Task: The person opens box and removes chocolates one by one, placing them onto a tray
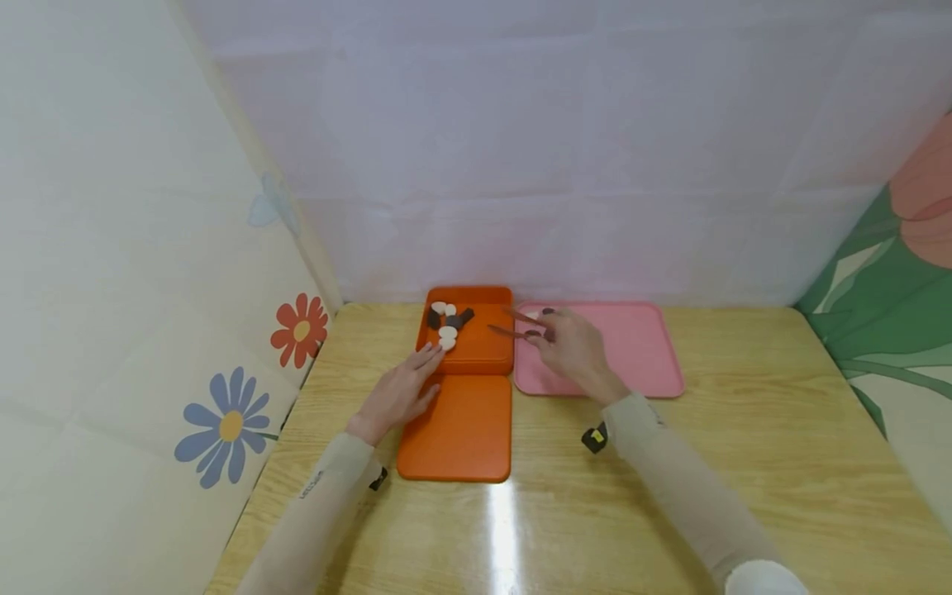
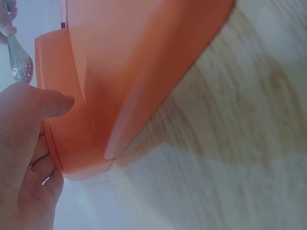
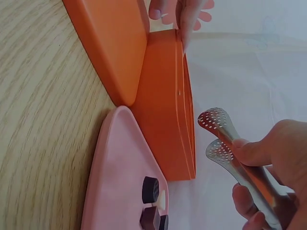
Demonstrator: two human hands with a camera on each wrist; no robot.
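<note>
In the head view, my left hand (image 1: pixel 397 392) is at the near-left corner of an orange box (image 1: pixel 476 366). Its thumb lies outside the wall, its fingers over the rim, gripping it. White pieces (image 1: pixel 447 333) and dark pieces (image 1: pixel 465 317) lie inside the box, toward the left. My right hand (image 1: pixel 573 347) holds metal tongs (image 3: pixel 240 167) with perforated tips. Those tips are spread apart with nothing between them, above the box's right side. Below the right hand is a pink tray (image 1: pixel 632 347) with a black round piece (image 3: pixel 150 189) and a dark faceted piece (image 3: pixel 150 218).
An orange lid-like panel (image 1: pixel 461 438) lies in front of the box, against its near wall. The wooden table (image 1: pixel 751 463) extends to the right and front. A white sheet (image 1: pixel 565 165) hangs behind, and a flower-patterned wall (image 1: pixel 230 426) stands at the left.
</note>
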